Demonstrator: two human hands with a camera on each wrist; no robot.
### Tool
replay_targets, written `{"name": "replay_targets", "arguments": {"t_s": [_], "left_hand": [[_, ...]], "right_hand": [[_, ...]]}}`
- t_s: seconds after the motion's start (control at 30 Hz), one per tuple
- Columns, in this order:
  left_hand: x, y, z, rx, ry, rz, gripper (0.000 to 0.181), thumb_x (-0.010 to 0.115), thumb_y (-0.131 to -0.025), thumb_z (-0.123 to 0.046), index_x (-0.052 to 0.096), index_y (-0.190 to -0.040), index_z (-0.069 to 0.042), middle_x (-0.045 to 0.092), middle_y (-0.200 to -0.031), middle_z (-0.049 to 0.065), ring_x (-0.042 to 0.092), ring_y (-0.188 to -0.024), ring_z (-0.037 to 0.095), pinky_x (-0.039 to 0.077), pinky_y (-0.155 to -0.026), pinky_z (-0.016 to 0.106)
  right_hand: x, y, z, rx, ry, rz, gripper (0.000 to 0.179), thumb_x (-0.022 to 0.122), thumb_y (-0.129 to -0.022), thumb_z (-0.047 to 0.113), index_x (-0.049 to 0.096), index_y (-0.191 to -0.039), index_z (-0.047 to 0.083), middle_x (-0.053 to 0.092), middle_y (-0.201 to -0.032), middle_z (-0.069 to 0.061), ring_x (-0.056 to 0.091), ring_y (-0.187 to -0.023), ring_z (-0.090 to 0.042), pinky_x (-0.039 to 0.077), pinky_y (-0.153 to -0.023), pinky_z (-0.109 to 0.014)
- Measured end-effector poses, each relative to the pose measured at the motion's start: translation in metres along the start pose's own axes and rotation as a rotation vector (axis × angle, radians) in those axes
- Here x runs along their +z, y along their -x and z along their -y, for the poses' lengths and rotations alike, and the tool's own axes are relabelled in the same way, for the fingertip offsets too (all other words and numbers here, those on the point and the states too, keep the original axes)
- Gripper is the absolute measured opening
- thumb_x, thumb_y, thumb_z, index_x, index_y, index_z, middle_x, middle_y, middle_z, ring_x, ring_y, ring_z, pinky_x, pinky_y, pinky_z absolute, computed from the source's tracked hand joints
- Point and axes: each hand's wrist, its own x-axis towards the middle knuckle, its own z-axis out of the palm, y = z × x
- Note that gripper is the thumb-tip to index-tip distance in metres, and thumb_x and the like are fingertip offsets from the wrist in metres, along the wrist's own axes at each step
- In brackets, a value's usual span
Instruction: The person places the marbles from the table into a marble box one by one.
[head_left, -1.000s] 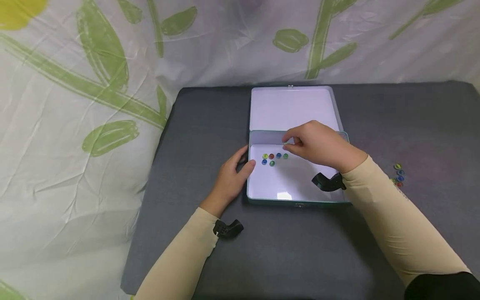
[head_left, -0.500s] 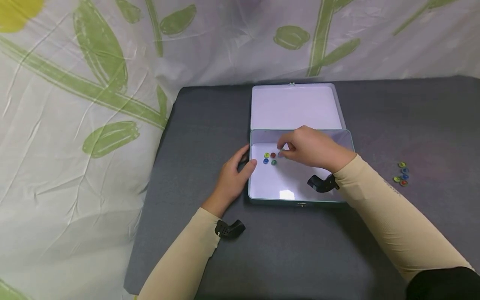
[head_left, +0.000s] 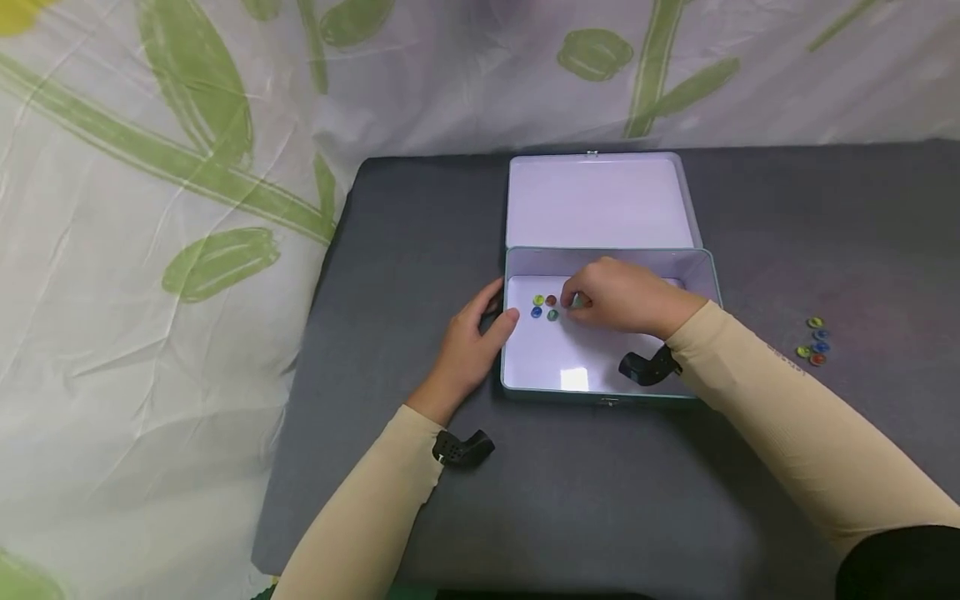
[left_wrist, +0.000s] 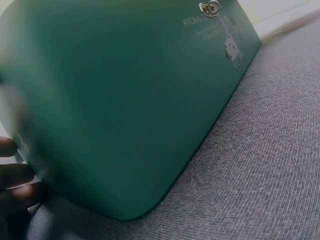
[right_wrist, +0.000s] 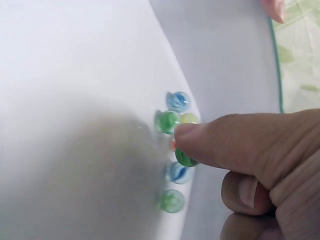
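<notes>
Gleaming dark green, a held marble (right_wrist: 184,159) looks glassy

The head camera looks forward and down from above, far enough back to frame the 2 arms (head_left: 780,417) and the open box (head_left: 543,360). The left wrist camera, low and close, faces the box's green outer wall (left_wrist: 115,110). The right wrist camera looks inside from very near. That view and the head's share the marbles (right_wrist: 179,173) there.
</notes>
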Motion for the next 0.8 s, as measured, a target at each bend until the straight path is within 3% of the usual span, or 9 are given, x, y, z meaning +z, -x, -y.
{"name": "replay_targets", "arguments": {"t_s": [0.33, 0.8], "left_hand": [[0.0021, 0.0026, -0.0012, 0.007, -0.023, 0.011, 0.062, 0.052, -0.095, -0.050, 0.045, -0.148, -0.016, 0.051, -0.144, 0.007, 0.051, -0.126, 0.017, 0.037, -0.108, 0.041], [0.0020, 0.0048, 0.0022, 0.018, -0.016, 0.006, 0.064, 0.051, -0.095, -0.052, 0.045, -0.147, -0.015, 0.052, -0.142, 0.007, 0.052, -0.126, 0.017, 0.037, -0.108, 0.040]], "right_hand": [[0.0065, 0.0028, 0.0026, 0.052, -0.008, 0.032, 0.017, 0.071, -0.084, 0.010, 0.077, -0.099, 0.010, 0.053, -0.059, 0.004, 0.045, -0.057, -0.011, 0.034, -0.051, -0.029], [0.0092, 0.0024, 0.0024, 0.032, -0.015, 0.016, 0.018, 0.072, -0.082, 0.010, 0.077, -0.099, 0.012, 0.050, -0.058, 0.004, 0.042, -0.055, -0.010, 0.030, -0.050, -0.028]]}}
